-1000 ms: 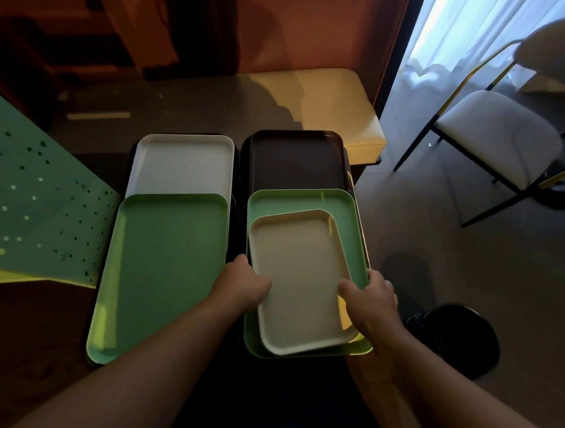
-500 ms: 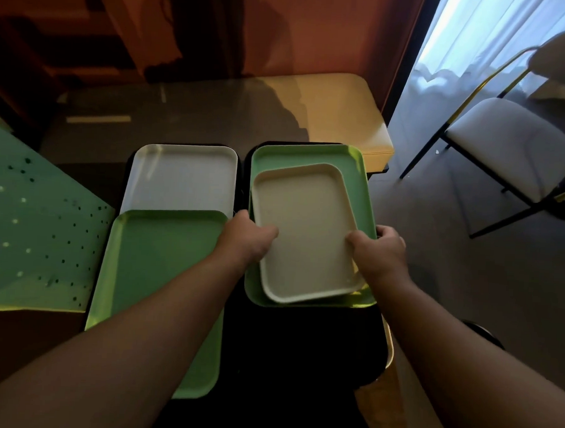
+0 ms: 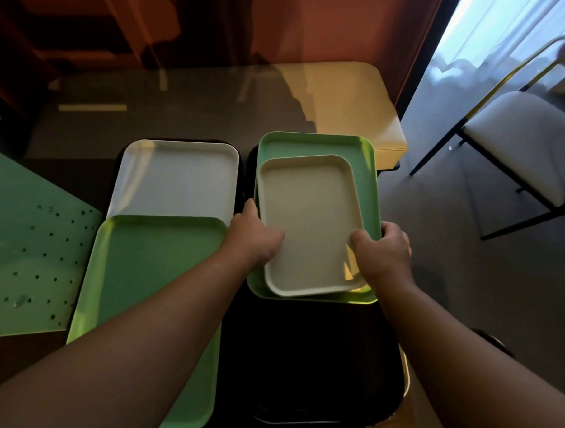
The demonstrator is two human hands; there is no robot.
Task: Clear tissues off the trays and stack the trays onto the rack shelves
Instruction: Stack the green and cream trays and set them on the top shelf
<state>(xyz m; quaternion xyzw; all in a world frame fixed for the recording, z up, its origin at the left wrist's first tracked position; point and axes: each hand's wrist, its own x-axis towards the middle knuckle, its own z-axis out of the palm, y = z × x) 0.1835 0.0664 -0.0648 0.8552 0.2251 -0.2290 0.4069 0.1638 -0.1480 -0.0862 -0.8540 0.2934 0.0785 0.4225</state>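
A small cream tray (image 3: 306, 221) lies inside a light green tray (image 3: 367, 172), and both rest on a black tray (image 3: 307, 360). My left hand (image 3: 254, 238) grips the left side of this pair, thumb on the cream tray. My right hand (image 3: 381, 253) grips the right side, thumb over the cream tray's rim. To the left lies a big green tray (image 3: 152, 282), overlapping the near end of a white tray (image 3: 176, 177). No tissues are visible on any tray.
A glass-topped table (image 3: 182, 106) with a cream corner stretches ahead. A green perforated panel (image 3: 23, 251) lies at the left. A white-cushioned chair (image 3: 530, 143) stands on the floor at the right, near a bright curtain.
Both hands have pushed the cream and light green trays away from me along the black tray, so more of the black tray's near end now shows.
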